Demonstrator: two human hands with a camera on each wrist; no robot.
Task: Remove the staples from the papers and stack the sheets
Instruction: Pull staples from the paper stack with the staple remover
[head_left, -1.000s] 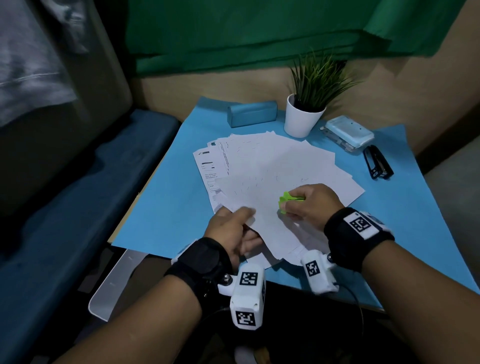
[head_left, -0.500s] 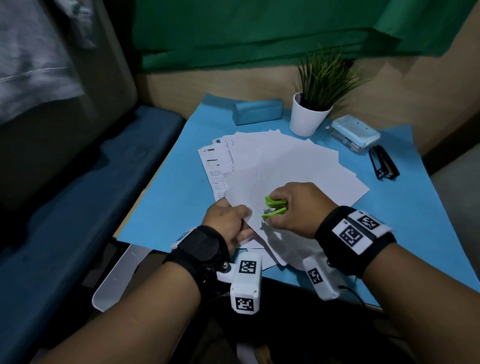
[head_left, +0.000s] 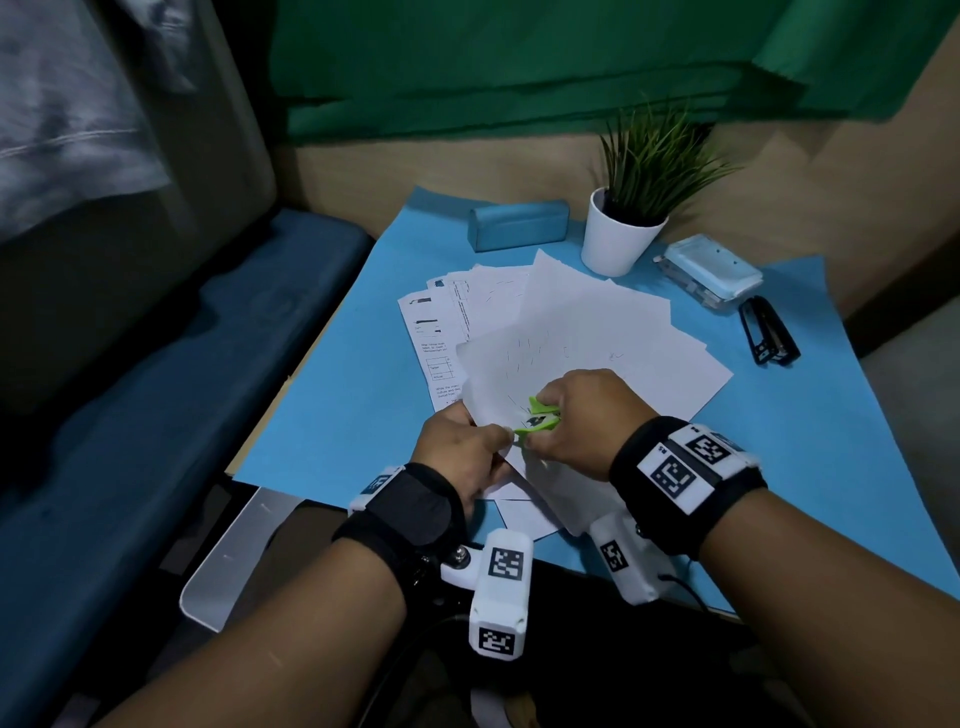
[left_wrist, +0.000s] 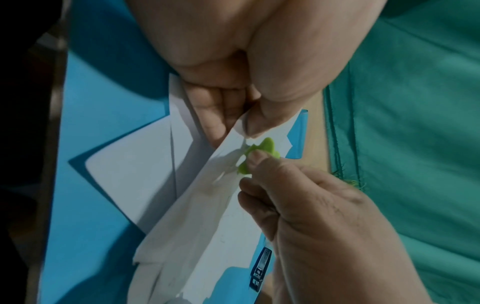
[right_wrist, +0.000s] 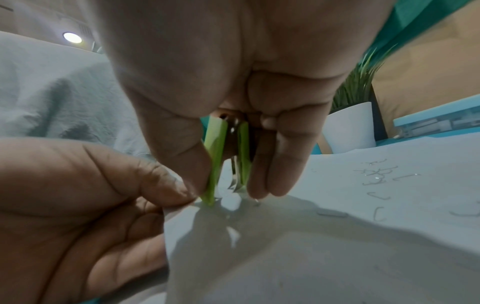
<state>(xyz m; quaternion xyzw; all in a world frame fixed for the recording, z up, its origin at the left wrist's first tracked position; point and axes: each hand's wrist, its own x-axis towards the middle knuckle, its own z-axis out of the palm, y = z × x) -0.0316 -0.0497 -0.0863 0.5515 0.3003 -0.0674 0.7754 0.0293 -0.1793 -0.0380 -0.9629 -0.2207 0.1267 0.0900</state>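
Note:
White sheets (head_left: 597, 332) lie fanned across the blue mat (head_left: 332, 415). My left hand (head_left: 462, 452) pinches the near corner of the top papers (left_wrist: 215, 185) between thumb and fingers and lifts it. My right hand (head_left: 582, 421) grips a lime-green staple remover (head_left: 540, 421) between thumb and fingers, its metal claws (right_wrist: 235, 185) down against that corner right beside my left thumb (right_wrist: 155, 185). Several pulled staples (right_wrist: 376, 176) lie loose on the top sheet. The staple under the claws is hidden.
At the back of the mat stand a teal case (head_left: 519, 226), a white pot with a green plant (head_left: 621, 234) and a light-blue box (head_left: 709, 270). A black stapler (head_left: 769, 332) lies at the right. The table edge drops off at the left.
My right hand brought the green remover nearer and leftward to the corner held by my left hand. My left hand went from resting on the papers to pinching and lifting the corner.

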